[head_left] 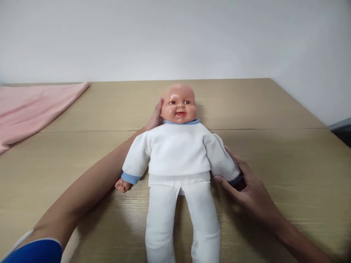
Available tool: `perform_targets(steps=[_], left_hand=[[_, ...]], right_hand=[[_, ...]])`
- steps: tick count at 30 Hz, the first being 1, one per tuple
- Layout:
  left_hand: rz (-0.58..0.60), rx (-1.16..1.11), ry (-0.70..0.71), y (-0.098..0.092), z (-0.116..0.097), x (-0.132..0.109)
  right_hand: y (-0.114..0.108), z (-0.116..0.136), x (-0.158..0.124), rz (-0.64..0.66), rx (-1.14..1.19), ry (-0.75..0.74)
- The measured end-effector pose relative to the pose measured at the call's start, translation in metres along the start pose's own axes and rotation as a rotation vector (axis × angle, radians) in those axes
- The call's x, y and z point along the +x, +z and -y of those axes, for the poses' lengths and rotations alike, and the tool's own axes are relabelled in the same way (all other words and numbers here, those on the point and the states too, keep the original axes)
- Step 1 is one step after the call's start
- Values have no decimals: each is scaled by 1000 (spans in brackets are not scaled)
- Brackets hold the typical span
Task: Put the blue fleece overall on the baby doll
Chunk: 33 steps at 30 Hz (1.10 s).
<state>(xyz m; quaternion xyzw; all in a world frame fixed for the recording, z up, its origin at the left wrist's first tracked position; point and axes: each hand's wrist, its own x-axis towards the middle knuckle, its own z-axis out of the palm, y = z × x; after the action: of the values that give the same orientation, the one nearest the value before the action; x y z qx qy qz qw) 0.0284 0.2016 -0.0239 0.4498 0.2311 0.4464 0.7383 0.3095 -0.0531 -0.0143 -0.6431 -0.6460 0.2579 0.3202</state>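
A baby doll (178, 153) in a white top and white trousers lies on its back on the wooden table (287, 146), head away from me. My left hand (155, 117) reaches under the doll's head and neck, fingers cupped against the side of the head and mostly hidden behind it. My right hand (246, 188) is closed around the cuff end of the doll's sleeve (223, 160), thumb and fingers wrapped round it. The doll's other arm lies free, its small hand (122, 185) showing beside my left forearm.
A pink cloth (30, 107) lies spread at the table's far left corner. A white wall rises behind the table. The table's right edge runs diagonally, with a dark object (342, 129) beyond it.
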Motion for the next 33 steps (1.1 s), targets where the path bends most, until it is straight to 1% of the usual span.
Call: perform_targets(steps=[4,8,11,15,19,23,25,29,33], left_hand=[[12,-1,-34,-4,2,8],[72,-25,-142,-2,-3,2],[67,-10,-201,0,-5,-3],[40,39,-163,1,-6,-5],[109,16,-157,0,-9,-4],[163,-15,-176,-1,-13,-5],[154,-14,-169,0,-14,-6],[90,0,-160,2,-12,-6],[60,15,-152,0,-9,-4]], right_hand=[[2,-4,-4,-34,-27,7],[-2,-12,-4,2,-50,21],[-5,-16,-4,14,-67,16],[-6,-18,-4,24,-70,32],[-7,-18,-3,21,-121,31],[-8,-16,-2,17,-183,-14],[-9,-16,-2,19,-181,-33],[-9,-18,-1,8,-165,-43],[-10,-21,-2,7,-159,-49]])
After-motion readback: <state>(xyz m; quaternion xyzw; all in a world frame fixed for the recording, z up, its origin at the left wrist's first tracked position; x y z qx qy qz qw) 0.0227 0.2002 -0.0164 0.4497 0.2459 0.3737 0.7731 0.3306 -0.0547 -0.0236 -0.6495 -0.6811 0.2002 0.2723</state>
